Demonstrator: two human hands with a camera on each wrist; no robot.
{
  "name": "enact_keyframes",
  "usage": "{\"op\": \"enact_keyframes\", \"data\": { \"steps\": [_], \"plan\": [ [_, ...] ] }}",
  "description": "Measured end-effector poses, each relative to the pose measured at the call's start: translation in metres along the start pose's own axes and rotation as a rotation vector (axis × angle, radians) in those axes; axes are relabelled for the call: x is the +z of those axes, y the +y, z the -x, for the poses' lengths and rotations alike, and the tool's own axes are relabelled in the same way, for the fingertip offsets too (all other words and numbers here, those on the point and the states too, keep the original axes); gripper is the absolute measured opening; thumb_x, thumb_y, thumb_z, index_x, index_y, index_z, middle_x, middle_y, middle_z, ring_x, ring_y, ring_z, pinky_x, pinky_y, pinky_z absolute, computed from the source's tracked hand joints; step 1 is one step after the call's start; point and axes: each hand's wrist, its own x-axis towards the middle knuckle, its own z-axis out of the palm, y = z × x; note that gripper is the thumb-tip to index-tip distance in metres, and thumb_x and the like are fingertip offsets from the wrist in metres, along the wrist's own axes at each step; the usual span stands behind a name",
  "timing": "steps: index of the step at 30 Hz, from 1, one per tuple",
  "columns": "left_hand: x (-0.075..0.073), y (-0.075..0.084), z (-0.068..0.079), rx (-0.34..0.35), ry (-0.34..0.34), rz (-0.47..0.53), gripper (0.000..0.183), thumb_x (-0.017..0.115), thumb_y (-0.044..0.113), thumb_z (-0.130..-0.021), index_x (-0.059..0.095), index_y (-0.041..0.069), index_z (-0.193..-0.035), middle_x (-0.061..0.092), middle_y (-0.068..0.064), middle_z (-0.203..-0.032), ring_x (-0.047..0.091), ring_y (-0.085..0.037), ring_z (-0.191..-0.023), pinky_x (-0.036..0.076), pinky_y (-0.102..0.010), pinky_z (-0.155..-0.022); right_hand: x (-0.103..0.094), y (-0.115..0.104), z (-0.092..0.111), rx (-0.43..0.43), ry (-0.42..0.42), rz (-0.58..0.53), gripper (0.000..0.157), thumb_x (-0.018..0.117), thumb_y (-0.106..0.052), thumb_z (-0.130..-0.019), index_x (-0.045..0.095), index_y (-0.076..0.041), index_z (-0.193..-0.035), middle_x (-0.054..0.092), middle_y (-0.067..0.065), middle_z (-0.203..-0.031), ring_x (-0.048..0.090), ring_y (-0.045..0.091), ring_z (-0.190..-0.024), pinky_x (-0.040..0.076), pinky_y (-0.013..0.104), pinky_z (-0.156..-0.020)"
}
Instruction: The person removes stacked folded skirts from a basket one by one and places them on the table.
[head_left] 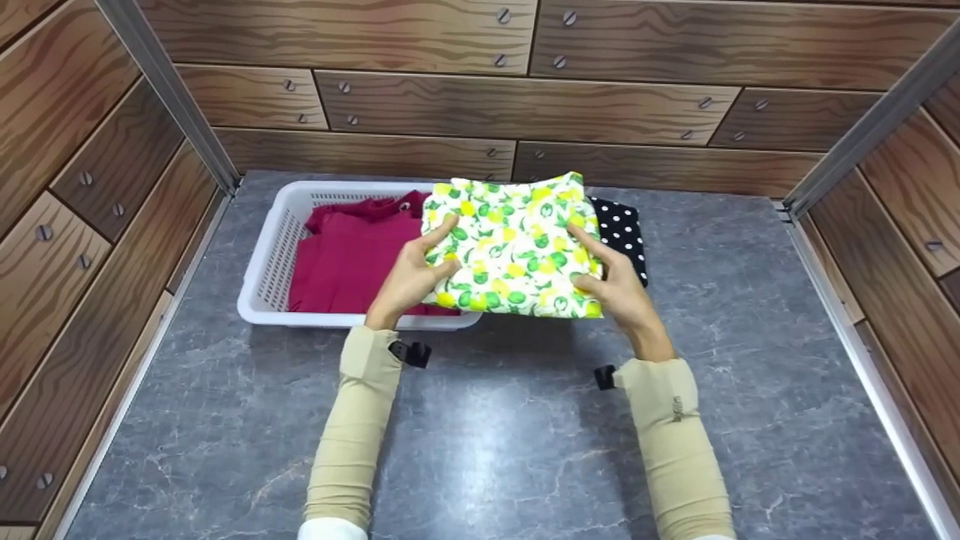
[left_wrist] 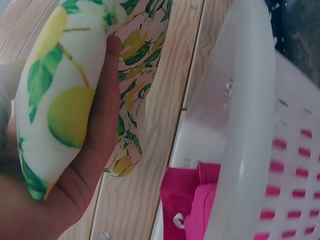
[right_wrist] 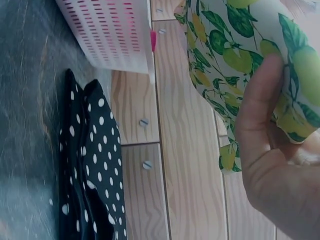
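Observation:
Both hands hold up a folded lemon-print cloth (head_left: 517, 247), white with yellow lemons and green leaves. The left hand (head_left: 411, 274) grips its left edge, with thumb and index finger on the upper face. At the right edge the right hand (head_left: 619, 289) grips it the same way. In the left wrist view the cloth's rounded fold (left_wrist: 65, 95) sits in the left palm. A finger (right_wrist: 260, 100) of the right hand lies along the cloth in the right wrist view. The cloth is raised and overlaps the basket's right end in the head view.
A white plastic basket (head_left: 259, 255) stands at the back left, with a folded dark red garment (head_left: 356, 259) inside. Behind the raised cloth, a black cloth with white dots (head_left: 621, 232) lies folded on the grey marbled tabletop (head_left: 750, 375). Wood-patterned panels (head_left: 420, 37) enclose the sides and back.

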Motion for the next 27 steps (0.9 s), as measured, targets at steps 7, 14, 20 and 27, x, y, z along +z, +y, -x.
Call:
{"op": "enact_keyframes", "data": {
  "steps": [7,14,20,27],
  "plan": [
    [0.020,0.002,-0.004,-0.023,-0.059,-0.014,0.068,0.061,-0.006,-0.091,0.038,0.004,-0.154,0.037,-0.010,-0.160,0.025,-0.005,-0.044,0.035,-0.019,-0.049,-0.017,0.003,0.019,-0.005,0.059,0.021,0.073,0.056,0.017,-0.090,0.037,-0.006,-0.156,0.054,0.028,-0.137,0.070,0.021,-0.087,0.060,0.031,-0.074],
    [0.042,0.002,-0.009,-0.004,-0.106,-0.029,0.072,0.063,-0.007,-0.088,0.039,0.005,-0.154,0.037,-0.008,-0.160,0.049,-0.009,-0.071,0.038,-0.019,-0.053,-0.034,0.007,0.039,-0.021,0.082,0.055,0.070,0.055,0.015,-0.094,0.035,-0.006,-0.157,0.054,0.026,-0.139,0.071,0.020,-0.088,0.059,0.030,-0.073],
    [0.060,-0.004,-0.009,0.018,-0.151,0.004,0.075,0.061,-0.009,-0.088,0.035,0.004,-0.157,0.034,-0.010,-0.162,0.051,-0.015,-0.107,0.042,-0.019,-0.055,-0.046,0.014,0.055,0.001,0.106,0.051,0.069,0.058,0.011,-0.095,0.034,-0.006,-0.157,0.060,0.017,-0.133,0.071,0.021,-0.091,0.060,0.031,-0.076],
    [0.084,-0.008,-0.005,-0.013,-0.213,-0.016,0.077,0.060,-0.008,-0.090,0.029,0.004,-0.159,0.029,-0.011,-0.164,0.054,-0.011,-0.109,0.048,-0.019,-0.056,-0.060,0.019,0.073,0.028,0.119,0.061,0.065,0.056,0.011,-0.097,0.035,-0.005,-0.157,0.062,0.010,-0.130,0.071,0.021,-0.090,0.060,0.031,-0.074]
  ]
}}
